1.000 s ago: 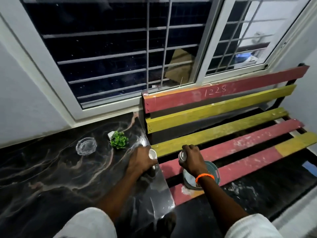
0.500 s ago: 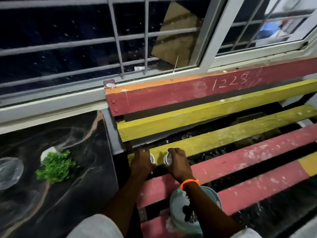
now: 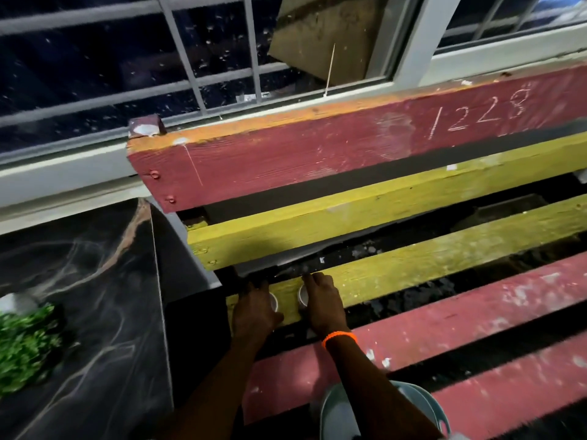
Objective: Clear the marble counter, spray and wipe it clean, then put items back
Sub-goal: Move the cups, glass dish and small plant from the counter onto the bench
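Note:
Both hands rest on the yellow slat of a red and yellow wooden bench, just right of the black marble counter. My left hand is closed on a small white cup, whose rim shows at the thumb side. My right hand, with an orange wristband, grips a second small white cup. The two cups stand a short gap apart on the slat. A small green plant in a white pot sits on the counter at the left edge of view.
A teal-rimmed bowl or plate lies on the front red slat under my right forearm. The bench backrest marked 1228 stands against a barred window. Dark gaps run between the slats.
My left hand lifted its cup off the counter edge and my right hand came up from beside the bowl; both cups now sit on the yellow slat. The view moved closer and right.

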